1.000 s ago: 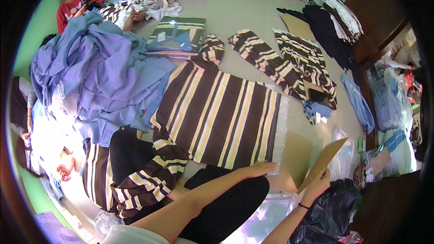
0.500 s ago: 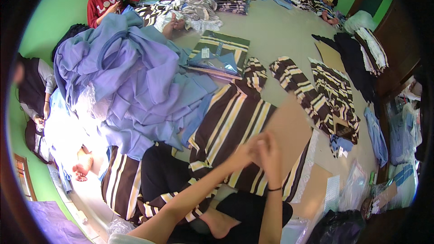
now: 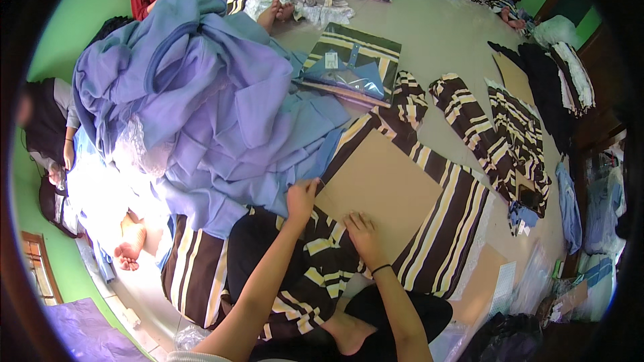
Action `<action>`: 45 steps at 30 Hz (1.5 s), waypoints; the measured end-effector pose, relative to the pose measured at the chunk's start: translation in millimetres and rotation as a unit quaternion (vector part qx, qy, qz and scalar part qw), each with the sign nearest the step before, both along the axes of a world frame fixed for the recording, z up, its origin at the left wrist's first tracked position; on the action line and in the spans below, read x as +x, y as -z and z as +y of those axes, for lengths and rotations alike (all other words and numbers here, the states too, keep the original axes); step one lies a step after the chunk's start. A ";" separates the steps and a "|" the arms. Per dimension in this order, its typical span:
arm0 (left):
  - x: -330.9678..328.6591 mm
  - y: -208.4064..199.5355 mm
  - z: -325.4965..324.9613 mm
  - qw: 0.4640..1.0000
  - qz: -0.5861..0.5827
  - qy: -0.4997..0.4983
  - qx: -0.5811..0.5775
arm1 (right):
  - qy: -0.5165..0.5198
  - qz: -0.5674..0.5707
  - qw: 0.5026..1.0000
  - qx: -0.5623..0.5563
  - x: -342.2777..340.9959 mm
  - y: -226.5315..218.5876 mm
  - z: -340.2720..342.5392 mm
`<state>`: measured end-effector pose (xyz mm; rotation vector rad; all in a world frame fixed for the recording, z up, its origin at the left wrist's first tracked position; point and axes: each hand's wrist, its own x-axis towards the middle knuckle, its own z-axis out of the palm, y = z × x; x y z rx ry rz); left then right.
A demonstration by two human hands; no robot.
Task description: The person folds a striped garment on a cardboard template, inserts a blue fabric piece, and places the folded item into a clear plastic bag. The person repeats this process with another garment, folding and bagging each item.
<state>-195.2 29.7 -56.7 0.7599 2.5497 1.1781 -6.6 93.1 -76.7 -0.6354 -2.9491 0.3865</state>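
A flat brown cardboard sheet (image 3: 379,191) lies on a brown, cream and yellow striped garment (image 3: 436,241) spread before me. My left hand (image 3: 302,200) is closed in a pinch at the sheet's left corner; what its fingertips hold, if anything, is hidden. My right hand (image 3: 364,236) rests on the sheet's near edge, its fingers spread and holding nothing. Bunched striped cloth (image 3: 325,255) lies over my legs, just below both hands. Close beyond my left hand is the edge of a large blue-purple heap of cloth (image 3: 221,107).
Beyond the sheet lies a stack of folded garments in clear wrapping (image 3: 352,64). More striped garments (image 3: 516,141) lie to the right, with a dark phone (image 3: 528,196) on one. Plastic bags (image 3: 526,275) and a black bag (image 3: 506,338) are near right. Other people sit left and far.
The cardboard sheet, tilted beside my hands before, now lies flat on the striped garment, farther left. My hands were together; they have parted, the left moving to the sheet's left corner.
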 end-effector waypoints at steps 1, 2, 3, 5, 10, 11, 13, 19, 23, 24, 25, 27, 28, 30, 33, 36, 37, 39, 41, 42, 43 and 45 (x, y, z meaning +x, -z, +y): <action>1.0 -8.6 -4.9 0.998 0.060 0.000 0.015 | 0.013 0.042 0.998 0.037 3.3 0.6 -2.3; 1.4 -17.8 -11.3 0.999 0.038 0.015 0.037 | 0.019 0.039 0.998 0.040 5.0 1.0 -4.6; -0.3 -27.8 -19.5 0.997 0.028 0.030 0.068 | 0.029 0.045 0.997 0.049 6.4 0.9 -7.1; -2.1 -49.8 -41.7 0.993 0.010 0.050 0.110 | 0.042 0.054 0.996 0.054 7.5 -0.9 -11.1; -17.7 -108.9 -110.2 0.995 0.024 0.097 0.010 | 0.079 -0.008 0.996 -0.031 11.2 -25.6 -19.7; -12.9 -117.1 -118.6 0.991 0.024 0.127 -0.019 | 0.085 -0.001 0.995 -0.054 12.9 -35.1 -23.9; 6.3 -128.6 -123.3 0.973 0.041 0.225 -0.035 | 0.056 0.145 0.985 -0.073 15.0 -56.9 -37.5; 82.8 -141.2 -97.2 0.859 -0.044 0.508 -0.032 | 0.005 0.189 0.951 -0.246 45.8 -111.6 -92.1; 76.8 -114.1 -74.7 0.899 -0.124 0.420 -0.007 | 0.228 0.162 0.949 -0.144 151.0 -119.7 -95.9; 71.0 -100.6 -67.5 0.925 -0.140 0.354 -0.010 | 0.327 0.145 0.923 -0.141 189.7 -123.2 -100.6; 62.6 -86.0 -60.3 0.955 -0.104 0.276 -0.037 | 0.370 0.176 0.910 -0.068 225.3 -124.8 -104.6; 49.4 -56.8 -53.7 0.977 -0.054 0.175 -0.112 | 0.542 0.055 0.833 -0.100 296.6 -138.8 -128.1; 45.3 -43.5 -51.1 0.974 -0.037 0.153 -0.162 | 0.555 -0.135 0.820 -0.052 324.8 -148.6 -144.4; 43.4 -20.3 -48.2 0.969 0.008 0.133 -0.206 | 0.605 -0.422 0.673 -0.058 360.2 -173.4 -174.3; 48.3 2.5 -51.1 0.967 0.036 0.134 -0.216 | 0.702 -0.298 0.646 0.036 349.8 -192.9 -168.6; 41.5 6.8 -54.3 0.975 -0.010 0.117 -0.187 | 0.627 0.013 0.775 -0.078 276.8 -170.8 -116.5; 36.5 4.4 -56.6 0.979 -0.038 0.131 -0.153 | 0.516 0.033 0.856 -0.019 240.0 -150.6 -102.2; 28.0 -4.8 -64.6 0.981 -0.098 0.137 -0.093 | 0.324 0.037 0.945 -0.039 181.0 -117.0 -77.3; 23.3 -18.8 -74.0 0.987 -0.109 0.107 -0.039 | 0.170 0.003 0.985 -0.029 139.6 -90.2 -61.2; 22.4 -26.5 -77.3 0.988 -0.124 0.089 -0.032 | 0.170 -0.054 0.983 -0.044 128.4 -81.9 -55.3; 21.4 -34.3 -81.0 0.990 -0.108 0.087 -0.022 | 0.158 -0.081 0.983 -0.041 119.0 -74.6 -48.6; 23.3 -46.1 -84.3 0.994 -0.058 0.090 -0.009 | 0.155 -0.121 0.979 -0.050 116.8 -69.6 -37.1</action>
